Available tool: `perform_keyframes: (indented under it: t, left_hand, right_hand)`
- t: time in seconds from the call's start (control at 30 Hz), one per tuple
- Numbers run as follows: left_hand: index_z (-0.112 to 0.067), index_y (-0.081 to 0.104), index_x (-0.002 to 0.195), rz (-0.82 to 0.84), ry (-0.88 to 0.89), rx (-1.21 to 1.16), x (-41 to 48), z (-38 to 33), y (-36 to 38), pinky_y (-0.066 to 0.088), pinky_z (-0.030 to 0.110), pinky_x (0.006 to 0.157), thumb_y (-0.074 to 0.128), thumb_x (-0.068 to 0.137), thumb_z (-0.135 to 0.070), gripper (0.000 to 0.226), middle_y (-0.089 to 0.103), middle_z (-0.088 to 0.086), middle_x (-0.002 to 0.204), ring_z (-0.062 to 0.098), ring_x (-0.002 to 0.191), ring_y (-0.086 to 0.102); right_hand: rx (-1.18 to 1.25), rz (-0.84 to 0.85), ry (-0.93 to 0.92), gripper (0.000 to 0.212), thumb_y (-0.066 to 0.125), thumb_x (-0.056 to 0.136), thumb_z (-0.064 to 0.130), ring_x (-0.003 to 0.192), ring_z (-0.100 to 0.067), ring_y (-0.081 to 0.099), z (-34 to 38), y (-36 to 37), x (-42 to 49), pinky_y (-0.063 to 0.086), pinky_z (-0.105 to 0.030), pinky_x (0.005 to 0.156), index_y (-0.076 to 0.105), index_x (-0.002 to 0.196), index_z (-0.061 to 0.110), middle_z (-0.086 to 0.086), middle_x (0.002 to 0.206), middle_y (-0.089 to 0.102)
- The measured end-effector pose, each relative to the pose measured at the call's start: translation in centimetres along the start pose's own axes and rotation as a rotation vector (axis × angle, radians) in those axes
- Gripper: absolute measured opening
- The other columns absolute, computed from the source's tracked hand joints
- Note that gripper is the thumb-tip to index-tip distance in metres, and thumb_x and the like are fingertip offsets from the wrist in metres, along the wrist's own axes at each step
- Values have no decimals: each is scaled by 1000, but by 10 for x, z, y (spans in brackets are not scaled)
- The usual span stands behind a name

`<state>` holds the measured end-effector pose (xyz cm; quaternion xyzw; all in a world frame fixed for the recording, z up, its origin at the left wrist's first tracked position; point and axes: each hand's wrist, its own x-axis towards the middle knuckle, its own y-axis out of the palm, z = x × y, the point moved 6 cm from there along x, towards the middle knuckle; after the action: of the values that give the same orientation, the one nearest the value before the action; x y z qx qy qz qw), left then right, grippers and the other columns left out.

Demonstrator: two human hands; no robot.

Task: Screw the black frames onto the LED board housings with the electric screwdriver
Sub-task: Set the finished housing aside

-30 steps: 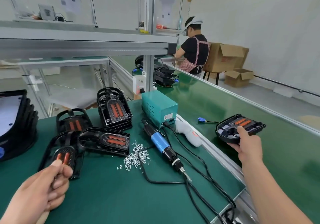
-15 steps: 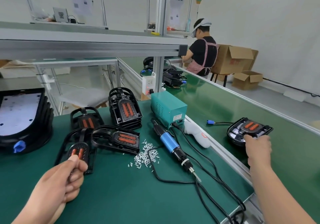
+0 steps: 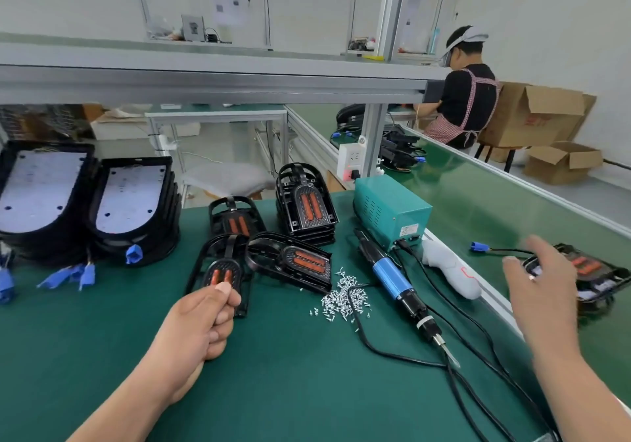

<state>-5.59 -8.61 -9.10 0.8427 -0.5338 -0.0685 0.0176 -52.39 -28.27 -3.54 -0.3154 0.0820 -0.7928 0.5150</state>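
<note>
1. Hands. Your left hand (image 3: 201, 325) is clenched above the green mat (image 3: 307, 397), thumb pressed on the forefinger. Whether it pinches anything small cannot be told. Your right hand (image 3: 543, 291) is released, with fingers spread and blurred, grasping nothing, over the conveyor belt (image 3: 478, 202).
2. Assembled unit (image 3: 596, 271). It lies on the belt just beyond your right hand; blur hides whether any fingertip touches it. Its place on the belt suggests it is finished and left there to travel onward.
3. Stock. LED board housings (image 3: 133, 199) stand stacked at far left, boards facing up. Black frames (image 3: 307, 206) sit at centre, some stacked and some loose, and the nearest frame (image 3: 218, 269) lies just beyond your left knuckles. Both kinds are on your left side, probably so that hand can feed parts.
4. Tools. Your electric screwdriver (image 3: 399, 281) lies on the mat with its bit toward you, cabled to the teal power box (image 3: 389, 209). The screws (image 3: 341, 300) are heaped just beside it, between your two hands, where either can pick them up.
5. Step, as judged. No housing and frame are paired in front of you yet, so fetching both is next.
</note>
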Motion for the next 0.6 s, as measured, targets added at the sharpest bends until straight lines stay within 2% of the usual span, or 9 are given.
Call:
perform_keyframes:
  t: [0.07,0.1,0.2,0.23,0.27,0.33,0.4,0.5,0.6]
  left_hand:
    - [-6,63,95,-1,-9,3,0,-1,1,21,22,42,51,111,-31,31,38,-2,69,11,53,26]
    - [-6,63,95,-2,-14,4,0,-1,1,20,22,42,51,111,-30,31,38,-2,69,11,53,25]
    - [-7,61,95,-9,-25,1,-1,-3,1,19,23,44,50,111,-29,30,37,-2,68,12,53,25]
    - [-7,61,94,-10,-28,-4,-2,-3,2,18,23,44,50,111,-29,30,38,-2,67,11,52,25]
    - [-8,61,94,-11,-32,-9,-2,-4,2,18,23,44,50,111,-29,30,38,-2,67,11,52,25]
    - [-8,61,94,-15,-38,-18,-4,-5,2,18,23,45,49,112,-29,30,39,-3,67,11,52,25]
    - [-9,61,93,-17,-41,-22,-5,-6,2,18,23,45,49,112,-30,30,39,-3,66,11,52,25]
    - [-10,60,92,-23,-46,-48,-6,-8,1,18,23,44,49,111,-30,30,38,-3,66,11,52,24]
    - [-12,59,92,-41,-60,-81,-7,-9,-1,15,25,46,50,111,-31,28,37,-3,65,12,53,23]
  right_hand:
    - [51,71,-83,41,63,101,18,137,-17,46,25,17,-14,35,-26,105,62,142,19,-1,146,58]
    - [83,117,-116,38,64,101,19,133,-15,49,39,25,-20,38,-28,102,65,139,23,3,141,60]
    - [117,256,-245,20,63,102,20,115,-17,58,83,53,-40,49,-45,100,71,120,25,15,108,64]
    - [133,299,-267,19,64,102,22,115,-11,58,95,62,-47,47,-39,101,71,119,28,22,108,63]
    - [154,340,-281,22,66,101,25,116,-3,57,108,72,-55,43,-26,101,71,121,33,30,114,61]
    - [188,407,-328,25,68,100,26,115,9,54,131,92,-71,35,-5,91,69,120,40,29,120,60]
    - [208,479,-383,24,69,99,26,113,9,54,152,114,-87,36,-2,87,69,119,39,25,119,63]
    - [217,563,-458,20,66,100,33,114,7,56,184,148,-111,38,-8,90,70,119,39,26,118,63]
    - [240,636,-513,15,61,99,40,104,5,61,217,181,-132,40,-6,80,71,111,39,30,109,65]
